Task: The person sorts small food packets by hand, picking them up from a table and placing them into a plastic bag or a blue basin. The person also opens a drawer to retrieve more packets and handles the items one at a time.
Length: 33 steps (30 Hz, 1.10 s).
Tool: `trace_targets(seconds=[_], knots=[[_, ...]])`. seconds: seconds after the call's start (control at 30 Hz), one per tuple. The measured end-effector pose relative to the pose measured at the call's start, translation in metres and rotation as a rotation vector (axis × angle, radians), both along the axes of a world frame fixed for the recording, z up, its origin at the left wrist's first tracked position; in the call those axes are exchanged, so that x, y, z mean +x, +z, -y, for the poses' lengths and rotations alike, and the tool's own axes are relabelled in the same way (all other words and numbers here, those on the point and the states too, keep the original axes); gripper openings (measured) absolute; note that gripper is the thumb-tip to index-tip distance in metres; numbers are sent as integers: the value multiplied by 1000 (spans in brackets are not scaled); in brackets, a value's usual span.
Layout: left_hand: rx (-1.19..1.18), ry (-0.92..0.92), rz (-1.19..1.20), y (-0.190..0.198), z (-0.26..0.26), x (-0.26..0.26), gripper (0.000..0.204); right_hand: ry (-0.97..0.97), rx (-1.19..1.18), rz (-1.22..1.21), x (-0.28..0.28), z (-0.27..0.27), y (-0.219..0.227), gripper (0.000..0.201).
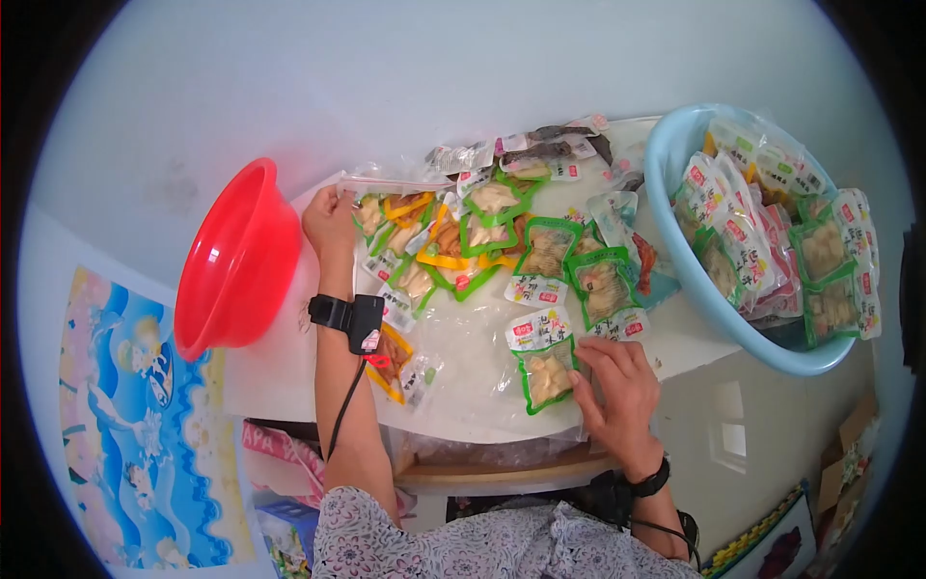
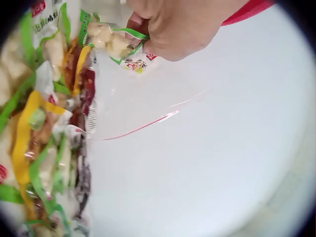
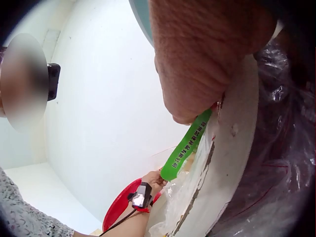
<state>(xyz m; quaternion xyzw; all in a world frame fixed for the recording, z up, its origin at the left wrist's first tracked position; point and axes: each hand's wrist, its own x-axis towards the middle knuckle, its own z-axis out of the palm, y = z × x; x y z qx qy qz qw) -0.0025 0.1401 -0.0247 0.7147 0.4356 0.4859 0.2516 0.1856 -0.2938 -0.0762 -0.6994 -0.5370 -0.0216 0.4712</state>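
Here the main risk, as I judge it, is at the clear zip bag [image 1: 386, 188]: the left hand [image 1: 330, 220] pinches only its top edge at the far left of the table [image 1: 280, 376], and the bag is already stuffed with packets, so a loosened pinch would let the mouth sag and spill them towards the red basin [image 1: 236, 261] just beside it. Second risk: the green-edged snack packet [image 1: 545, 362] lies flat on slick plastic film near the table's front edge; a push instead of a lift could slide it off. Right hand [image 1: 622, 386] sits at the packet's right edge, fingers curled round that edge with fingertips on its face; the right wrist view shows the green rim pinched under the fingers. The blue basin [image 1: 675, 261], full of packets, stands well to the right.
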Motion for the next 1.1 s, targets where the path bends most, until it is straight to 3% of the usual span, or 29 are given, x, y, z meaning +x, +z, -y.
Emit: trace_targets(seconds=[0.07, 0.17, 0.27, 0.37, 0.43, 0.5, 0.53, 0.57, 0.63, 0.87, 0.97, 1.07, 1.1], knots=[[1, -99, 243, 10, 6, -4, 13, -5, 8, 8, 0, 0, -2, 26], [-56, -62, 429, 35, 41, 2, 12, -3, 24, 18, 0, 0, -3, 26], [-92, -209, 612, 54, 75, 5, 12, -3, 26, 15, -1, 2, -3, 25], [381, -111, 130, 40, 101, 7, 11, -2, 42, 30, -1, 2, -3, 25], [535, -225, 80, 39, 169, 40, 10, -1, 50, 24, -2, 2, -4, 24], [276, -445, 69, 10, 200, 61, 10, -4, 29, 32, -2, 3, -6, 25], [454, -543, -100, 3, 213, 71, 11, -13, 5, 43, -2, 5, -8, 25], [482, -688, -255, -5, 227, 78, 16, -23, -20, 53, -2, 7, -10, 25], [489, -738, -505, -11, 256, 89, 16, -11, 35, 105, 0, 8, -17, 25], [416, -808, -627, 17, 266, 99, 16, -4, -9, -55, -5, 8, -21, 26], [415, -743, -536, 7, 256, 99, 17, -3, -55, -70, -4, 10, -18, 27], [216, -744, -629, 10, 247, 94, 22, -41, -8, 77, -3, 8, -11, 26], [305, -781, -544, 9, 248, 95, 26, -36, -9, 70, -2, 9, -11, 26]])
